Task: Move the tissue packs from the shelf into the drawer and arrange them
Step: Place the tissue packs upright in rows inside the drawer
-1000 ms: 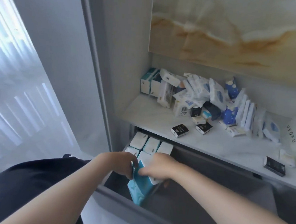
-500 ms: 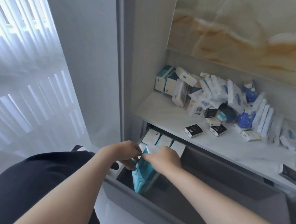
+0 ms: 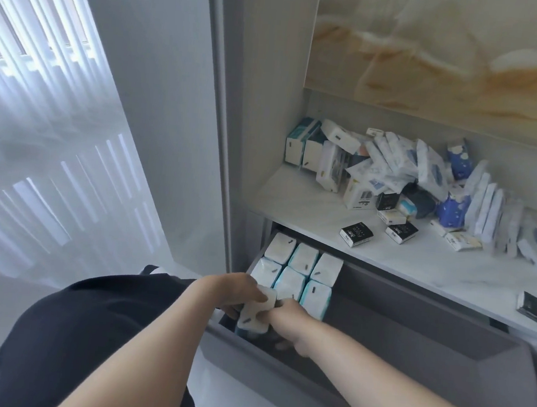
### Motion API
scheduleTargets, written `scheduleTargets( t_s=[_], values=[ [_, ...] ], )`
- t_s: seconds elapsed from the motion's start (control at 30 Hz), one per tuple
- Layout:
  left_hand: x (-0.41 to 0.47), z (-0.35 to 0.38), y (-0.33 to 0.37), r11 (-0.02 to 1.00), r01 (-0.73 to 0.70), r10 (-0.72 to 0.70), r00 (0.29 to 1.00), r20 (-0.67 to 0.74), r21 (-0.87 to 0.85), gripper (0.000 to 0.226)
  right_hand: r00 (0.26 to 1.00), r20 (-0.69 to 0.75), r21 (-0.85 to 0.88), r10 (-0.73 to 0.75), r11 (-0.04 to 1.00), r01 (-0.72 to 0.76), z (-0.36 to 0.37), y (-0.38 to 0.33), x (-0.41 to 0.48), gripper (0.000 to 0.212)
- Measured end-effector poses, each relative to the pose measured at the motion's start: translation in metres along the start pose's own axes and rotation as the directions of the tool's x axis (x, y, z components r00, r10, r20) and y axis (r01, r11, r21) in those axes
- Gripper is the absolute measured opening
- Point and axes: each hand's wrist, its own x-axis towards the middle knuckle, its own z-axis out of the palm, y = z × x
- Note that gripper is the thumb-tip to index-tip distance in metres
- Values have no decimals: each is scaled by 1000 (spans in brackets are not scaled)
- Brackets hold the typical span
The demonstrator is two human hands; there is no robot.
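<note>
While both hands close in at the drawer's near left corner, a white tissue pack sits upright between them, its top face showing! Left hand has its fingers wrapped over the pack's upper left edge; right hand grips it from the right side, fingers curled around it. Just behind, six packs stand in two neat rows of three against the drawer's left wall. Most of the grey drawer to the right lies bare. Up on the marble shelf, a jumbled heap of packs leans against the back wall, with two small black packs lying apart in front.
</note>
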Motion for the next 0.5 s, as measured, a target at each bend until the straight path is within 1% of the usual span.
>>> scheduleTargets(
  t_s=[0.03,0.1,0.17,0.23,0.3,0.33,0.37,0.4,0.43,0.5],
  values=[
    [2,0,-3,997,-39,41,998,-43,63,55,1000,17,-17,21,1000,-20,2,2,3,37],
    [3,1,-8,979,-81,102,989,-104,188,54,995,75,-43,58,998,-55,3,5,5,35],
    [3,2,-11,944,-104,145,983,-110,314,59,987,155,-23,48,999,-45,4,6,5,34],
    [6,3,-14,883,-113,183,977,-112,456,66,982,188,12,15,1000,-17,5,8,6,36],
    [7,2,-14,839,-133,246,958,-149,528,66,981,194,-15,-8,1000,11,8,9,10,36],
    [8,1,-13,799,-149,300,938,-171,583,64,986,163,-57,-27,998,37,10,9,12,38],
    [8,0,-11,747,-158,349,920,-180,646,64,994,101,-87,-46,995,55,12,10,16,41],
    [9,1,-10,708,-160,369,914,-168,688,65,997,40,-93,-62,994,65,12,11,18,43],
    [10,2,-10,692,-166,364,921,-141,703,66,997,17,-71,-80,994,81,13,11,19,42],
    [11,5,-8,695,-159,296,952,-78,702,68,991,85,-17,-100,995,102,11,10,15,36]
  ],
)
